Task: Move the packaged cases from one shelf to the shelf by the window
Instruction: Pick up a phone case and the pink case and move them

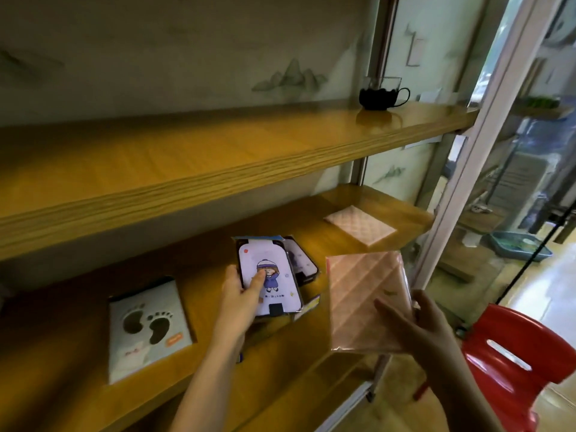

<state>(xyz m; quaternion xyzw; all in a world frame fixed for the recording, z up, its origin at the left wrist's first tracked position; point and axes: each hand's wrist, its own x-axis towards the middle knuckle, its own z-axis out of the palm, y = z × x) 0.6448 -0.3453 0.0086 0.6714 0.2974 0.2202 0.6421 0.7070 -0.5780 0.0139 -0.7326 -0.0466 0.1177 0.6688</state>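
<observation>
A packaged phone case (274, 275) with a cartoon child in a blue hat lies on the lower wooden shelf (93, 325), on top of another dark packaged case (304, 263). My left hand (241, 291) grips its left edge, thumb on its face. In front of the shelf edge my right hand (420, 322) holds up a pink quilted packet in clear wrap (367, 304). A second pink quilted packet (358, 224) lies flat on the shelf's right end, near the window frame. A white packet with footprints (148, 328) rests further left.
An upper wooden shelf (187, 160) overhangs the lower one and carries a black cup (378, 96) at its right end. A white window frame (477, 151) stands at the right. A red plastic chair (511, 363) sits below right. A blue basin (517, 244) lies beyond the glass.
</observation>
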